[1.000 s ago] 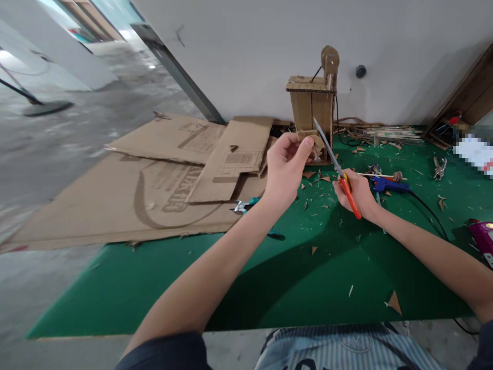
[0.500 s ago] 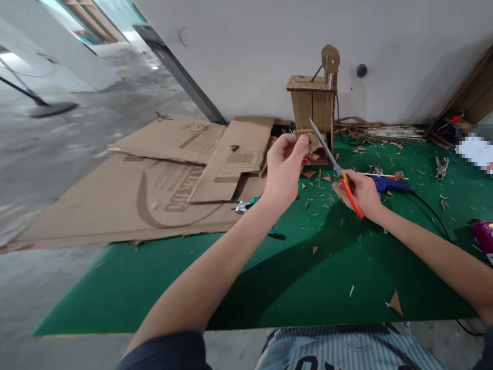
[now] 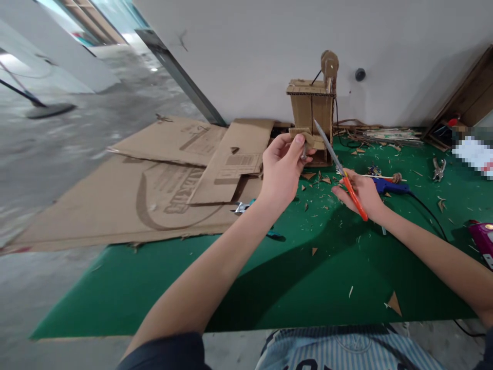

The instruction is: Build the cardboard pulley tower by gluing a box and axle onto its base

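Note:
My left hand (image 3: 284, 167) pinches a small piece of cardboard (image 3: 306, 137) between thumb and fingers, above the green table. A small metallic item, perhaps a screw, shows below the thumb; its kind is hard to make out. My right hand (image 3: 361, 192) is closed around the orange-handled scissors (image 3: 353, 195). Their blades look closed together and point up and left, just right of the cardboard piece and apart from it. Behind both hands stands a cardboard box model (image 3: 311, 105) with a round cardboard part on top.
Flat cardboard sheets (image 3: 115, 190) cover the table's left side. Teal-handled pliers (image 3: 242, 207) lie partly behind my left forearm. To the right are a blue glue gun (image 3: 391, 186) with a cable, metal pliers (image 3: 439, 168) and a purple item (image 3: 482, 239). Cardboard scraps (image 3: 395, 303) litter the green table (image 3: 154, 288).
The scissors' tip has shifted slightly right, away from the cardboard piece. My left hand has moved a little left with the piece, and the metallic item shows more clearly.

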A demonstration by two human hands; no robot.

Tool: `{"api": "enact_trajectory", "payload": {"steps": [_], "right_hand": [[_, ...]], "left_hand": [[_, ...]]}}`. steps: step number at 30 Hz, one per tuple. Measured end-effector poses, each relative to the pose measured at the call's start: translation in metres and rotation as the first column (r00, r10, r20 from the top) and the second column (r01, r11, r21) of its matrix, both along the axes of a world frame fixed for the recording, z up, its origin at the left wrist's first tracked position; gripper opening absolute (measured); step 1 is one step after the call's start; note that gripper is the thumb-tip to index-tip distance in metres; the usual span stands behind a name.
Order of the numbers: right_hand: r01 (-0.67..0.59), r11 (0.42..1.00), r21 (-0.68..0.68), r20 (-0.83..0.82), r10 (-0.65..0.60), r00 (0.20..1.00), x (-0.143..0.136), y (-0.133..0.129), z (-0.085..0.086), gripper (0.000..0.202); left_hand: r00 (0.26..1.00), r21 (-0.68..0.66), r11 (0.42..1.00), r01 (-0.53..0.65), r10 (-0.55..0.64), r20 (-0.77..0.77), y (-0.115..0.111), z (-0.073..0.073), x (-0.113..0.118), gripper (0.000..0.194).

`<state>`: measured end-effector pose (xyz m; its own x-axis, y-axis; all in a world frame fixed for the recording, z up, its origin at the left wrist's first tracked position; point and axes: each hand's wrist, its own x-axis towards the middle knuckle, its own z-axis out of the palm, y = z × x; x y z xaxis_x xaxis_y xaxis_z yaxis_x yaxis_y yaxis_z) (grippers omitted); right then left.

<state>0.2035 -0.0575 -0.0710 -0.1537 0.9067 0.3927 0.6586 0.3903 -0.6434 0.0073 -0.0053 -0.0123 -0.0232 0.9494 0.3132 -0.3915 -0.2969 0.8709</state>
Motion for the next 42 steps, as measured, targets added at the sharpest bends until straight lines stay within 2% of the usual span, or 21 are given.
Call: {"api": "enact_trajectory", "payload": {"steps": [7,10,12,16,20,25,28,32,34,37,39,42], "right_hand": [[0.055,0.998,-0.026,-0.023,-0.055,0.998,-0.0018,0.0007,0.0012,0.041],[0.069,0.998,-0.012,0.014,-0.069,0.998,-0.0028,0.001,0.0,0.042],[0.082,0.997,0.002,0.049,-0.082,0.995,-0.0036,0.001,-0.0011,0.052],[0.099,0.995,0.019,0.1,-0.1,0.99,-0.0047,0.0013,-0.0031,0.063],[0.095,0.995,0.024,0.085,-0.097,0.992,-0.0044,0.0014,-0.0028,0.056],[0.062,0.998,-0.003,0.057,-0.062,0.996,-0.0035,-0.0008,0.003,0.039],[0.049,0.999,-0.01,0.087,-0.048,0.995,-0.0029,-0.0018,0.0043,0.033],[0.114,0.984,0.134,0.136,-0.132,0.982,-0.0022,0.0009,-0.0004,0.037],[0.074,0.981,0.179,0.092,-0.092,0.992,-0.0024,0.0031,-0.0026,0.035],[-0.04,0.995,0.097,0.014,0.038,0.999,-0.0038,0.005,-0.002,0.027],[-0.049,0.998,0.038,-0.012,0.049,0.999,-0.0052,0.0053,-0.0001,0.025],[-0.034,0.999,0.023,-0.063,0.035,0.997,-0.0069,0.006,0.0008,0.026]], "left_hand": [[0.998,0.003,1.0,-0.013,0.013,-0.054,-0.0031,0.0045,0.0015,0.016],[0.995,0.018,0.999,0.035,-0.033,-0.091,-0.0066,0.0059,0.0028,0.013],[0.994,0.03,0.998,0.051,-0.048,-0.1,-0.0069,0.0058,0.0024,0.015],[0.995,0.071,0.997,-0.004,0.011,-0.099,-0.0024,0.0046,-0.0002,0.026],[0.99,0.097,0.995,-0.035,0.048,-0.131,0.001,0.0031,-0.0011,0.031],[0.989,0.089,0.995,0.034,-0.02,-0.146,-0.0021,0.0003,0.0007,0.035],[0.984,0.079,0.996,0.027,-0.012,-0.178,-0.0042,-0.0001,0.0009,0.037],[0.977,0.107,0.994,0.0,0.023,-0.211,-0.0046,-0.0001,0.0008,0.039],[0.977,0.133,0.991,0.002,0.026,-0.213,-0.0045,-0.0006,0.0011,0.039],[0.979,0.172,0.985,0.018,0.018,-0.205,-0.0051,-0.0017,0.002,0.04],[0.98,0.173,0.985,0.023,0.012,-0.197,-0.0061,-0.0021,0.0027,0.041],[0.981,0.158,0.987,0.023,0.007,-0.193,-0.0077,-0.0021,0.0039,0.041]]}}
